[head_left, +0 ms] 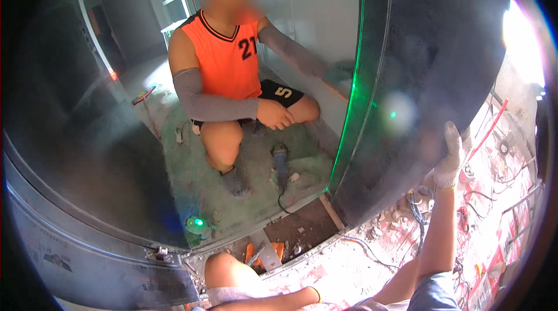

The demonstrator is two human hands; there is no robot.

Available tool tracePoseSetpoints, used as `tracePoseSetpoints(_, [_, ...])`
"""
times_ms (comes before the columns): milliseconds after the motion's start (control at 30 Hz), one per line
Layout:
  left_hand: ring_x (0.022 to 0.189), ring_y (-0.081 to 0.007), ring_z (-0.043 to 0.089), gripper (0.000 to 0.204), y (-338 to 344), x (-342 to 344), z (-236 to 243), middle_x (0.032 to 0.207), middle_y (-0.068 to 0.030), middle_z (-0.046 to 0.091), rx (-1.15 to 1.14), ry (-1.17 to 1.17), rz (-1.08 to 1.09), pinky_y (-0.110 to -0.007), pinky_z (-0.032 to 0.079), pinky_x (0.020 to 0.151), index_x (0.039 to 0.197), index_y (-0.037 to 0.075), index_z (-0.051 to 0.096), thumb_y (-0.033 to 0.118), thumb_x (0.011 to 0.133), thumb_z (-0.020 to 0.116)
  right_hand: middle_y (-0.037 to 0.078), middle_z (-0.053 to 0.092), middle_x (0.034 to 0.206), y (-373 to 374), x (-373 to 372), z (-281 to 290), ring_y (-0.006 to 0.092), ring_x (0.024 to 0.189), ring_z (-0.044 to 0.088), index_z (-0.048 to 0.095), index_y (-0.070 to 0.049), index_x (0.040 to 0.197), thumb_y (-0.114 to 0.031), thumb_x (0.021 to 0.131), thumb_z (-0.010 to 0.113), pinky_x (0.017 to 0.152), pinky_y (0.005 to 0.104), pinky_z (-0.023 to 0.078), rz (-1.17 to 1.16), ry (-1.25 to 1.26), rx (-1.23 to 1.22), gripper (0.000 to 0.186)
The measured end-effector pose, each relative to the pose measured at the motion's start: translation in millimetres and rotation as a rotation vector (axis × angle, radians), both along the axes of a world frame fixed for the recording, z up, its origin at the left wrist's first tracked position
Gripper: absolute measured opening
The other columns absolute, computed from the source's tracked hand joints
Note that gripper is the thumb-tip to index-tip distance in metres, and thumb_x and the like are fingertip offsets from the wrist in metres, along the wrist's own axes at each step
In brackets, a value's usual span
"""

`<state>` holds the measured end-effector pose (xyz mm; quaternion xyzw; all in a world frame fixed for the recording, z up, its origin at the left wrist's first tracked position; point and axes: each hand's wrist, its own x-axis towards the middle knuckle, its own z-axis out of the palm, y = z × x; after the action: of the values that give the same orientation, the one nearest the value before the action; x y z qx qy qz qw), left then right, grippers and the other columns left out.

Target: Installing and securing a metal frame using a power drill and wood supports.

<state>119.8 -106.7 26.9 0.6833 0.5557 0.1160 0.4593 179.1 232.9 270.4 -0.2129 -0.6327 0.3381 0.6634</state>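
The right hand (449,157), in a white knit glove with a yellow cuff, is raised with the fingers extended and laid flat against the edge of a large dark glossy panel (430,67); nothing is gripped, and the open palm appears to be steadying the panel upright. The left hand is not clearly seen: a forearm with a yellow band runs along the lower edge towards a bare knee (224,270), but the hand itself is cut off or hidden, so whether it is open or closed cannot be told.

The dark panel stands to the right of an opening, its left rim lit by a thin green laser line (351,107), presumably projected as an alignment reference. A second dark curved panel (87,154) borders the opening on the left.

Within the opening a co-worker in an orange sleeveless jersey (224,61) is crouched on a green-tinted floor (256,160), one grey-sleeved arm (293,52) reaching to the panel's inner edge. An angle grinder (281,157) lies on the floor just beside this person. A glowing green laser unit (196,224) sits near the threshold. Rubble and cables (418,218) are scattered beneath the right hand.
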Motion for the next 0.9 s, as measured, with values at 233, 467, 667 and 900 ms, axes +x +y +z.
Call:
tracePoseSetpoints(233, [0.123, -0.0359, 0.063, 0.046, -1, 22, -90, 0.134, -0.021, 0.068, 0.021, -0.039, -0.071, -0.044, 0.048, 0.108, 0.137, 0.008, 0.067, 0.037, 0.105, 0.051, 0.013, 0.063, 0.128, -25, -1, 25, 0.0209, 0.114, 0.058, 0.057, 0.006, 0.14, -0.033, 0.102, 0.068, 0.102, 0.0356, 0.046, -0.229, -0.059, 0.055, 0.056])
tracePoseSetpoints(467, [0.111, -0.0385, 0.068, 0.04, -4, 25, -21, 0.121, -0.0217, 0.072, 0.114, -0.006, -0.032, -0.047, 0.053, 0.098, 0.125, 0.006, 0.071, 0.033, 0.099, 0.057, 0.015, 0.064, 0.129, -42, -23, 19, 0.0221, 0.116, 0.059, 0.056, 0.008, 0.141, -0.03, 0.102, 0.066, 0.104, 0.0359, 0.045, -0.294, -0.052, 0.098, 0.055])
tracePoseSetpoints(667, [0.086, -0.0341, 0.074, 0.028, -4, 39, -23, 0.091, -0.0142, 0.077, 0.308, 0.075, 0.146, -0.049, 0.058, 0.075, 0.099, 0.011, 0.081, 0.031, 0.083, 0.072, 0.017, 0.063, 0.134, -47, -32, 11, 0.0242, 0.12, 0.059, 0.053, 0.009, 0.144, -0.03, 0.105, 0.061, 0.107, 0.0373, 0.044, -0.308, -0.025, 0.032, 0.056])
tracePoseSetpoints(900, [0.091, -0.0363, 0.073, 0.028, -5, 34, -8, 0.098, -0.0159, 0.076, 0.26, 0.014, 0.078, -0.049, 0.058, 0.08, 0.106, 0.01, 0.077, 0.028, 0.086, 0.068, 0.017, 0.063, 0.131, -47, -29, 11, 0.0229, 0.113, 0.06, 0.052, 0.01, 0.142, -0.033, 0.106, 0.06, 0.102, 0.0356, 0.048, -0.257, -0.001, 0.063, 0.057])
